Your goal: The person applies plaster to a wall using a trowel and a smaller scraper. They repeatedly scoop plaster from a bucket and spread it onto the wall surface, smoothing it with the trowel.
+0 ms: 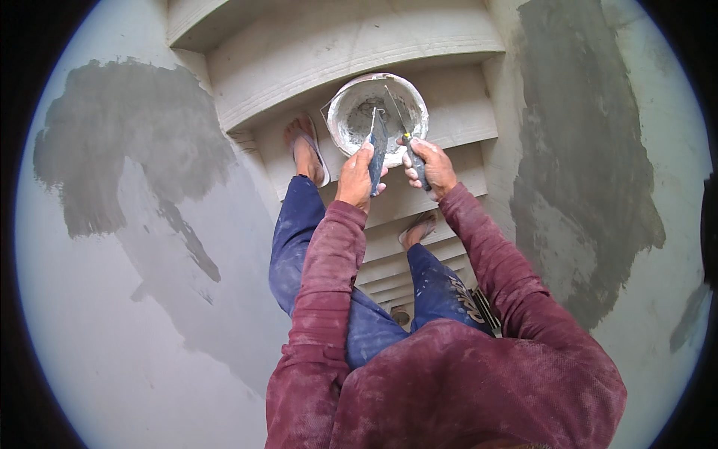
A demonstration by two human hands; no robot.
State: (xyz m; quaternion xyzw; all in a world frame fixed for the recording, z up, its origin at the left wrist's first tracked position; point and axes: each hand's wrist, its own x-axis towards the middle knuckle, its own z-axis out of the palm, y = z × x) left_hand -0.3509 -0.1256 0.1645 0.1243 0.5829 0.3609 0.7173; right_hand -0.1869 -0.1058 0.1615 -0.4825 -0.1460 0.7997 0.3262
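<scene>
A round white bucket (pixel 340 112), its wall crusted with plaster, stands on a stair tread; a grey mix coats its inside. My left hand (pixel 357 176) is closed round a dark, broad-bladed putty knife (pixel 378 138), tilted upward at the bucket's near rim, with pale plaster at its top. Beside it, my right hand (pixel 437 168) grips a second putty knife (pixel 416 160) by its black handle, which has a yellow spot. Its thin blade, seen nearly edge-on, points up over the bucket's opening. The two knives are close together but apart.
Pale steps (pixel 359 56) rise ahead and more descend beneath me. My sandalled feet stand on different steps, left (pixel 305 146) higher than right (pixel 416 230). Walls on both sides carry grey damp-looking plaster patches, left (pixel 142 112) and right (pixel 576 142).
</scene>
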